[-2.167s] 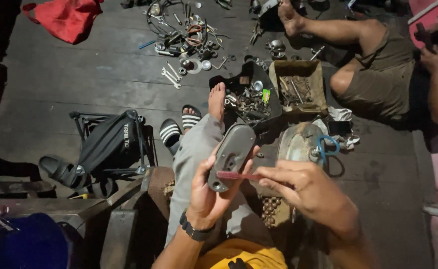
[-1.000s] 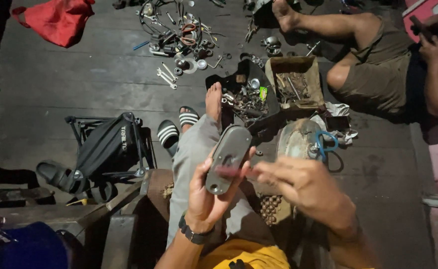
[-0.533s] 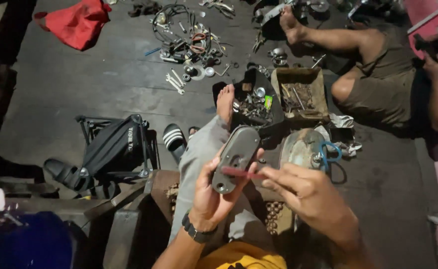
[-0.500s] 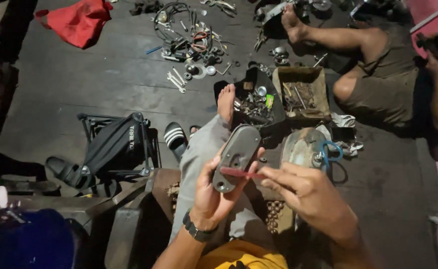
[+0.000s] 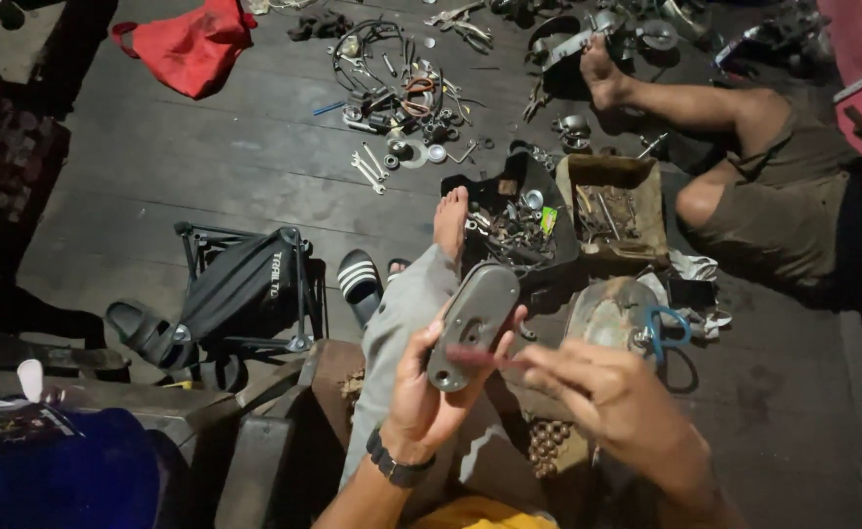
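My left hand [image 5: 429, 397] holds up a grey oval metal cover [image 5: 473, 320], gripping it from below and behind. My right hand [image 5: 615, 402] pinches a thin reddish tool [image 5: 477, 359] whose tip lies against the lower face of the cover. Both hands are raised over my lap, above my grey trouser leg [image 5: 401, 323] and bare foot [image 5: 450, 221]. A black watch sits on my left wrist.
A black tray of metal parts [image 5: 514, 220], a cardboard box of bolts [image 5: 614, 211], a clear plastic cover with a blue clip [image 5: 622, 315]. Loose wrenches and wires [image 5: 396, 103] lie farther off. Another person sits at right [image 5: 784, 196]. Folded black stool [image 5: 245, 289], sandals, red bag [image 5: 191, 44].
The view has shifted slightly. My hands keep the same grip on the cover and the thin tool, with only small movement of the tool against the cover.
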